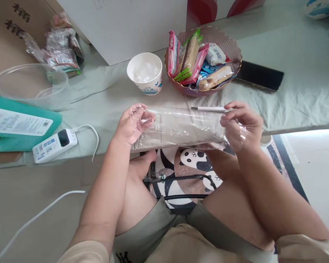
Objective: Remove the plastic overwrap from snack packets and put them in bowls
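Note:
A clear plastic bag (178, 128) is stretched between both hands above the front edge of the cloth-covered table. My left hand (133, 124) pinches its left end, the film wrapping round the fingertips. At the other end my right hand (241, 124) is closed on the film. A slim white pen (208, 109) lies just behind the bag, its right tip reaching my right fingers; whether they touch it I cannot tell. Behind the bag stands a white paper cup (146, 87) with clear crinkled plastic inside.
A pink glass bowl (178, 86) holds several wrapped snacks, with a black phone (260, 76) beside it. On the left are a clear plastic tub (30, 87), a teal jug (24, 113), a white power strip (55, 146) and bagged items (61, 47). A white box (126, 25) stands behind.

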Demonstrator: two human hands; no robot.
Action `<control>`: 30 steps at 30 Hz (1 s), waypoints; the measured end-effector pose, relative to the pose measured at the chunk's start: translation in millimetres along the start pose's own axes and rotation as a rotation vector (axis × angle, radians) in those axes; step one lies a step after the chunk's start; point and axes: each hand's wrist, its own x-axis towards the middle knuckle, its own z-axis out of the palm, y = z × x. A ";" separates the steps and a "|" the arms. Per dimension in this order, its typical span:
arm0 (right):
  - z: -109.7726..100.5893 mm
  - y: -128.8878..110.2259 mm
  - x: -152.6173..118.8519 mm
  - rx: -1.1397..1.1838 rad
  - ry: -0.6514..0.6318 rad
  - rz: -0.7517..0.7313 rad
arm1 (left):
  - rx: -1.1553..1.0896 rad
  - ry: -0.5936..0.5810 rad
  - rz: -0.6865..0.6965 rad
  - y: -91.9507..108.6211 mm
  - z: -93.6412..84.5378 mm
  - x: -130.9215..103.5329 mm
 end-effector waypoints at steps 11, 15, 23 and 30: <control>16.6 -11.6 9.9 0.253 0.217 0.379 | -0.031 0.006 0.071 -7.2 -3.9 6.1; 14.1 -7.0 8.9 0.238 0.146 0.337 | -0.067 0.017 0.026 -9.3 -3.1 6.0; 15.7 -8.1 9.5 0.198 0.205 0.325 | 0.054 0.029 0.145 -10.4 -4.6 0.8; 16.3 -7.0 10.9 0.201 0.183 0.356 | 0.224 -0.073 0.202 -10.2 -3.5 -6.1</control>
